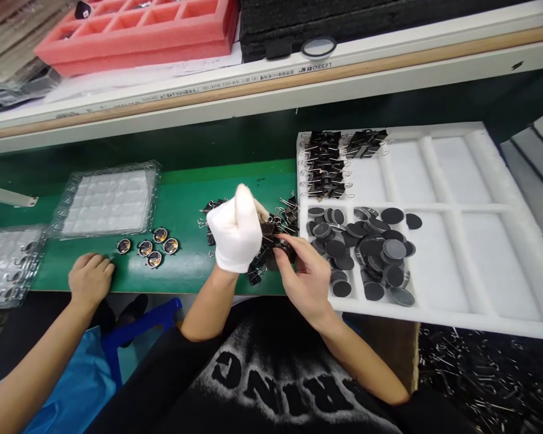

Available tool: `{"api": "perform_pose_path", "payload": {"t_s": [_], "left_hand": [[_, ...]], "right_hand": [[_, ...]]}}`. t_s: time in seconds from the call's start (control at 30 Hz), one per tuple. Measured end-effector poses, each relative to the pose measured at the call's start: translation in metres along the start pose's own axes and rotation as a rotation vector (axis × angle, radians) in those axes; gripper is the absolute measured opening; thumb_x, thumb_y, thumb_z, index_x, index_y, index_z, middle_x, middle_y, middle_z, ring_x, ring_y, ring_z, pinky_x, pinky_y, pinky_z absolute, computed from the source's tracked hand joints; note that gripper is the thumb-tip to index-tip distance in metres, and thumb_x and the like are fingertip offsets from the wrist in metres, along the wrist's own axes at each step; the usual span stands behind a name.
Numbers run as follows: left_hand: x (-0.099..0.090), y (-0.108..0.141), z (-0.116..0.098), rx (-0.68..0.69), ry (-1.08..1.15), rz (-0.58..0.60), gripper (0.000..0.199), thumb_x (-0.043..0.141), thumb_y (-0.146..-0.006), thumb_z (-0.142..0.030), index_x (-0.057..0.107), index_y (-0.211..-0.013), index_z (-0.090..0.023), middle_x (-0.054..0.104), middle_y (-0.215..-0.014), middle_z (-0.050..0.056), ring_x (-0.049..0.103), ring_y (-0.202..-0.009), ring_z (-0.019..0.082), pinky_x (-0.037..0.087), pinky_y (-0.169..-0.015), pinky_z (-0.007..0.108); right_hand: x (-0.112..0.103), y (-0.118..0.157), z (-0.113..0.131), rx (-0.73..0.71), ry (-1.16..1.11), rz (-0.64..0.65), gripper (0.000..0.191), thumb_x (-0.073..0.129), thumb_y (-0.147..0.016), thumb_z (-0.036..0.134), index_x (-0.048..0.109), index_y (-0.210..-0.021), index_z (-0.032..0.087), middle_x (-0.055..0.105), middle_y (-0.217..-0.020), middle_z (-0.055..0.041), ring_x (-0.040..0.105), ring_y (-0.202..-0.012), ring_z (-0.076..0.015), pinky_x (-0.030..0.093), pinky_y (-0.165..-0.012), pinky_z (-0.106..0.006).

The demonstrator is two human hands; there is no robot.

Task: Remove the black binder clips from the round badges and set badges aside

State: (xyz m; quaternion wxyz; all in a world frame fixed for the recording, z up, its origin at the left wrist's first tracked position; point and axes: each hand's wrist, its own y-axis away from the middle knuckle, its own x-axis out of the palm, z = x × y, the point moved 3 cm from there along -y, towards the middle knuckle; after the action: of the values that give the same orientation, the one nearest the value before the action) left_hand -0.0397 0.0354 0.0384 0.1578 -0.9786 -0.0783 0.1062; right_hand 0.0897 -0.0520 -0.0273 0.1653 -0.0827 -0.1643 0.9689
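The green tabletop (187, 193) ran across the middle of the frame, bounded toward the viewer by its front edge and above by the overhanging shelf (185, 114). The white divided tray (461, 208) closed in the right side, its left wall just beside the right hand, while a strip of green lay toward the upper centre, between the clear plastic tray (108, 199) and the clips. On the left, five round pieces (154, 259) lay near a co-worker's hand (92, 278), which rested by the front edge. The person's two hands were close together at the centre of the frame. The gloved left hand (236, 229) was curled nearly into a fist above the loose binder clips (254, 275); whether it gripped anything could not be told. The bare right hand (305, 277) had thumb and forefinger pinched on a dark piece (271, 242) at the clips' right side. The glove hid part of the clips and the left fingertips, and the dark piece was hard to make out against them. Dark discs (371, 247) overlapped in the tray's lower left compartments, and clips with clamped stacks (324, 166) filled its upper left one. A dark heap (489, 380) at lower right was cut off by the frame.
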Motion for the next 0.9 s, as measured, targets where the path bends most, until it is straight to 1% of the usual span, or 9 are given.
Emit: {"api": "perform_pose_path", "payload": {"t_s": [0.07, 0.13, 0.23, 0.3, 0.37, 0.47, 0.57, 0.73, 0.9], "left_hand": [[0.015, 0.004, 0.001, 0.139, -0.061, -0.019, 0.062, 0.042, -0.11, -0.043, 0.062, -0.054, -0.027, 0.063, -0.055, 0.0, 0.06, -0.052, 0.014, 0.053, -0.062, 0.037], [0.018, 0.005, -0.001, 0.224, -0.131, -0.004, 0.06, 0.039, -0.11, -0.038, 0.063, -0.056, -0.028, 0.064, -0.055, 0.0, 0.061, -0.051, 0.014, 0.054, -0.061, 0.037], [0.014, 0.004, -0.002, 0.199, -0.174, 0.026, 0.057, 0.041, -0.109, -0.034, 0.062, -0.057, -0.029, 0.064, -0.055, -0.001, 0.062, -0.051, 0.015, 0.055, -0.058, 0.038], [0.012, 0.002, -0.001, 0.165, -0.164, 0.036, 0.056, 0.042, -0.108, -0.033, 0.061, -0.056, -0.029, 0.063, -0.054, -0.001, 0.062, -0.051, 0.014, 0.055, -0.058, 0.037], [0.012, 0.001, 0.001, 0.131, -0.141, 0.044, 0.056, 0.042, -0.108, -0.032, 0.061, -0.055, -0.03, 0.063, -0.054, -0.002, 0.061, -0.05, 0.014, 0.055, -0.058, 0.037], [0.013, -0.001, 0.005, 0.107, -0.12, 0.053, 0.055, 0.043, -0.108, -0.032, 0.062, -0.056, -0.029, 0.063, -0.055, -0.002, 0.061, -0.051, 0.014, 0.055, -0.059, 0.038], [0.014, -0.002, 0.006, 0.129, -0.139, 0.077, 0.057, 0.044, -0.109, -0.035, 0.061, -0.055, -0.029, 0.063, -0.055, -0.002, 0.061, -0.052, 0.014, 0.056, -0.062, 0.038], [0.013, -0.002, 0.009, 0.105, -0.172, 0.088, 0.061, 0.041, -0.11, -0.045, 0.058, -0.053, -0.029, 0.063, -0.056, 0.0, 0.06, -0.052, 0.015, 0.056, -0.063, 0.039], [0.012, 0.001, 0.008, 0.135, -0.202, 0.11, 0.061, 0.039, -0.11, -0.048, 0.059, -0.055, -0.029, 0.062, -0.056, 0.0, 0.06, -0.053, 0.015, 0.056, -0.065, 0.039]], "right_hand": [[0.0, -0.001, -0.001, -0.005, 0.014, -0.003, 0.032, 0.07, -0.096, 0.019, 0.078, -0.124, 0.03, 0.079, -0.114, -0.0037, 0.075, -0.103, -0.0221, 0.062, -0.093, -0.037], [0.001, -0.002, -0.003, -0.011, 0.041, 0.008, 0.035, 0.068, -0.097, 0.02, 0.075, -0.131, 0.028, 0.079, -0.118, -0.0048, 0.076, -0.105, -0.0224, 0.063, -0.093, -0.037], [0.002, -0.003, -0.004, -0.058, 0.094, -0.008, 0.04, 0.068, -0.098, 0.019, 0.072, -0.137, 0.025, 0.08, -0.118, -0.006, 0.078, -0.1, -0.0213, 0.065, -0.09, -0.035], [0.002, -0.003, -0.001, -0.116, 0.115, -0.032, 0.041, 0.069, -0.097, 0.016, 0.072, -0.136, 0.025, 0.081, -0.116, -0.0057, 0.079, -0.094, -0.02, 0.066, -0.087, -0.032], [0.002, -0.004, 0.002, -0.153, 0.116, -0.058, 0.041, 0.069, -0.096, 0.014, 0.073, -0.135, 0.025, 0.081, -0.114, -0.0054, 0.079, -0.093, -0.0197, 0.066, -0.086, -0.031], [0.001, -0.007, 0.003, -0.115, 0.109, -0.058, 0.039, 0.069, -0.097, 0.016, 0.074, -0.135, 0.024, 0.082, -0.114, -0.0057, 0.079, -0.094, -0.0209, 0.067, -0.088, -0.034], [0.002, -0.009, 0.002, -0.069, 0.128, -0.023, 0.036, 0.068, -0.098, 0.02, 0.075, -0.133, 0.023, 0.081, -0.114, -0.0059, 0.08, -0.093, -0.0219, 0.068, -0.087, -0.036], [0.004, -0.009, 0.0, -0.122, 0.151, -0.01, 0.036, 0.066, -0.1, 0.021, 0.073, -0.135, 0.022, 0.081, -0.115, -0.0065, 0.08, -0.095, -0.0219, 0.069, -0.088, -0.035], [0.007, -0.006, -0.002, -0.11, 0.164, 0.021, 0.04, 0.066, -0.101, 0.024, 0.069, -0.14, 0.023, 0.079, -0.123, -0.0066, 0.079, -0.102, -0.0234, 0.069, -0.093, -0.038]]}}
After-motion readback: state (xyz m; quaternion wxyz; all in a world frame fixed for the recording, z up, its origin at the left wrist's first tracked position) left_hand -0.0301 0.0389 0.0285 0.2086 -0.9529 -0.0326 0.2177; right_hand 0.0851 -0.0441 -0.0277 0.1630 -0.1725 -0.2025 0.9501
